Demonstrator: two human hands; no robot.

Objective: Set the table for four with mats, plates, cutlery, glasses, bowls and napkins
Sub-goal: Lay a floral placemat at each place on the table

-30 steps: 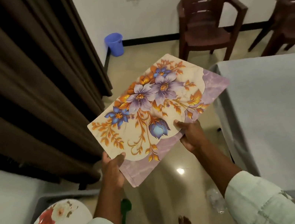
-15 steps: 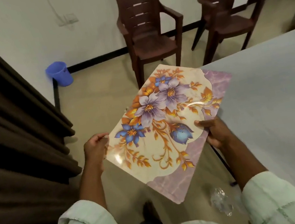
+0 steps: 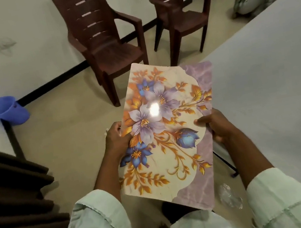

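Note:
A glossy floral place mat (image 3: 168,130), cream with purple and blue flowers and a mauve border, is held in the air in front of me, above the floor. My left hand (image 3: 116,139) grips its left edge, thumb on top. My right hand (image 3: 217,124) grips its right edge, thumb on the printed face. The mat's long side points away from me. The table (image 3: 273,93), covered in a pale grey cloth, lies to the right, its near corner just beyond the mat's right edge.
Two dark brown plastic chairs (image 3: 109,41) (image 3: 180,13) stand against the white wall ahead. A blue bucket (image 3: 9,111) sits on the floor at the left. Dark brown curtains (image 3: 10,197) hang at the left. A crumpled clear wrapper (image 3: 230,196) lies on the floor.
I have turned right towards the table. The mat has swung so its long side points away from me, and my left hand has shifted further up its left edge.

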